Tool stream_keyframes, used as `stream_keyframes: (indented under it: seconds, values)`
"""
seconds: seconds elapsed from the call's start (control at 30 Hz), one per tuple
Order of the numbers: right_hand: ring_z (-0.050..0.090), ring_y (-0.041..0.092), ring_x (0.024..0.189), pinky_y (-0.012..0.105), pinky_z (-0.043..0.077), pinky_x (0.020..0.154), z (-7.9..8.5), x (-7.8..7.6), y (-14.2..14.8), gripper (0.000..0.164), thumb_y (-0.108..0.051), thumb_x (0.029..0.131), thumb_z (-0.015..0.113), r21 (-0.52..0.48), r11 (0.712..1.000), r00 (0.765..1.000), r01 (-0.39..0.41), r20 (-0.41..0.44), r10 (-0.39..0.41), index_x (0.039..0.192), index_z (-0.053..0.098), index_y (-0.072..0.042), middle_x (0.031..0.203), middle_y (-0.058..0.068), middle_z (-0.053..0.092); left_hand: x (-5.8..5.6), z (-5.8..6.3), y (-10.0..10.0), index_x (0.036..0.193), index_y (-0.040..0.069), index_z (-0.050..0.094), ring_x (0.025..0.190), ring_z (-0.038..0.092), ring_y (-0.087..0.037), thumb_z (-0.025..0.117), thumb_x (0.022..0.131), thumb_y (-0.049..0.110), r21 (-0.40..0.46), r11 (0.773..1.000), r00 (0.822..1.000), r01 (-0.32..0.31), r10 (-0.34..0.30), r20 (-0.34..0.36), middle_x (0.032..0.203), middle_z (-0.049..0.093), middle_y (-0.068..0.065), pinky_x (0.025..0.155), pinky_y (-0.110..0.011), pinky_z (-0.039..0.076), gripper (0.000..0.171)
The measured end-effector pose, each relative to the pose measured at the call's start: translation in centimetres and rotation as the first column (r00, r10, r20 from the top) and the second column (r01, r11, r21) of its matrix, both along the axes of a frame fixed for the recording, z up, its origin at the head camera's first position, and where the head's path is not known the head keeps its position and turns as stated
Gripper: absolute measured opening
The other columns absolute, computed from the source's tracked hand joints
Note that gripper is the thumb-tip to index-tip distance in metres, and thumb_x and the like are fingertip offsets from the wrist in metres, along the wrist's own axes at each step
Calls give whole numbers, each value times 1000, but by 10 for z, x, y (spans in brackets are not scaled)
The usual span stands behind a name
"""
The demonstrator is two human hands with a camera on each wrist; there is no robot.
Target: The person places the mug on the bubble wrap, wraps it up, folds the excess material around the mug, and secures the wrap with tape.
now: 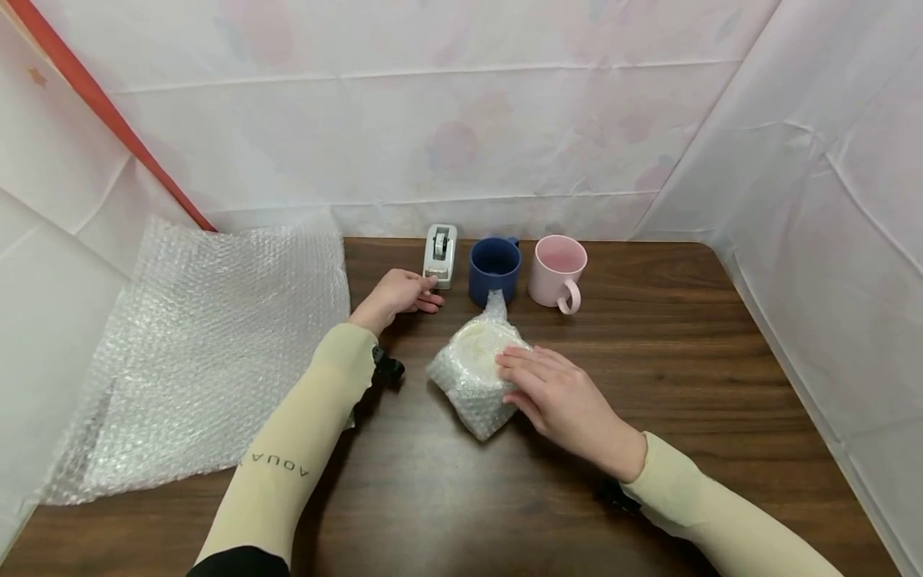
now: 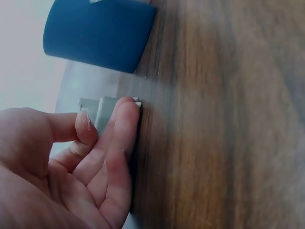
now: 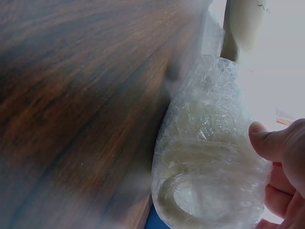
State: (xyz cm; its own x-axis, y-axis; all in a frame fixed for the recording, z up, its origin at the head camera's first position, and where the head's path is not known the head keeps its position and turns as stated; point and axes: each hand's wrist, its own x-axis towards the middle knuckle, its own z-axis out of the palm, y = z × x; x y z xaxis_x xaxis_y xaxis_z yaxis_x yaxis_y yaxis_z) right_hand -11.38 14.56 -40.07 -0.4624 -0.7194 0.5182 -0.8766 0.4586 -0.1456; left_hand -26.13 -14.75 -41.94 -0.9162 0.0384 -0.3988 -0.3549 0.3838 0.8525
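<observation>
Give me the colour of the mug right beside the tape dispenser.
The mug is dark blue; the head view shows it best.

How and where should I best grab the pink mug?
Probably the handle, with your right hand, coming from the near right side: the pink mug stands upright, its handle juts toward you and slightly right, and the blue mug stands close on its left.

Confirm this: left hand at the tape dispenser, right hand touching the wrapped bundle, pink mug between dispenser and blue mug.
One slip: the head view shows the blue mug between the tape dispenser and the pink mug. The rest holds.
</observation>
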Motion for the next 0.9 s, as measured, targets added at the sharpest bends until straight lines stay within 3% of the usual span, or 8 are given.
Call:
stream_keyframes:
  seconds: [0.17, 0.43, 0.53, 0.6, 0.67, 0.7, 0.8, 0.9]
  values:
    - [55, 24, 128, 46, 39, 108, -1, 0, 0, 34, -17, 88, 76, -17, 1000, 1000, -23, 8, 23, 118, 67, -4, 131, 9, 64, 4, -1, 0, 106, -2, 73, 74, 73, -11, 56, 101, 18, -76, 997, 999, 6, -9, -31, 85, 76, -5, 89, -29, 50, 27]
    - [49, 28, 132, 50, 34, 111, -2, 0, 0, 34, -13, 87, 76, -60, 996, 998, -61, -9, 61, 118, 66, -2, 135, 13, 59, 11, 14, -4, 109, 1, 69, 82, 73, -17, 54, 103, 37, -40, 991, 987, 130, -133, -86, 95, 76, -6, 81, -38, 48, 39]
    - [50, 27, 131, 50, 30, 114, 0, 0, -1, 35, -13, 88, 77, -30, 998, 999, -48, 16, 49, 119, 66, -4, 134, 11, 60, 19, 27, 0, 103, 2, 64, 88, 72, -27, 60, 101, 35, -15, 985, 972, 173, -173, -158, 98, 75, -10, 86, -44, 49, 33]
    - [52, 26, 130, 50, 30, 114, 2, 0, -1, 36, -13, 87, 77, -8, 999, 999, -40, 23, 40, 119, 65, -4, 133, 10, 62, 27, 37, 5, 105, 2, 60, 94, 71, -31, 66, 97, 33, -11, 973, 948, 230, -226, -222, 101, 74, -11, 90, -47, 49, 32]
    - [54, 26, 129, 49, 31, 113, 5, -1, -1, 36, -13, 87, 78, 9, 1000, 999, -30, 25, 29, 119, 65, -5, 131, 10, 63, 37, 48, 11, 112, 5, 56, 101, 68, -33, 72, 93, 32, -49, 948, 901, 314, -314, -299, 106, 73, -9, 93, -47, 49, 37]
    - [54, 25, 128, 48, 32, 113, 6, -1, -1, 36, -14, 86, 78, 16, 1000, 999, -26, 23, 26, 119, 65, -5, 131, 10, 63, 43, 52, 14, 116, 6, 54, 105, 66, -31, 75, 91, 31, -78, 932, 867, 355, -359, -344, 110, 71, -7, 95, -48, 49, 41]
    - [54, 25, 128, 47, 32, 113, 7, -1, -2, 36, -14, 87, 78, 26, 999, 999, -23, 30, 22, 118, 64, -5, 131, 10, 63, 65, 62, 27, 130, 11, 50, 118, 57, -23, 83, 83, 33, -218, 861, 726, 460, -506, -466, 125, 64, -2, 102, -45, 44, 62]
    - [54, 25, 129, 46, 32, 113, 8, -2, -2, 36, -15, 87, 78, 30, 999, 999, -24, 46, 23, 118, 64, -5, 131, 10, 63, 88, 63, 40, 142, 13, 42, 130, 48, -18, 89, 73, 39, -323, 785, 585, 528, -612, -532, 139, 54, 0, 110, -41, 36, 88]
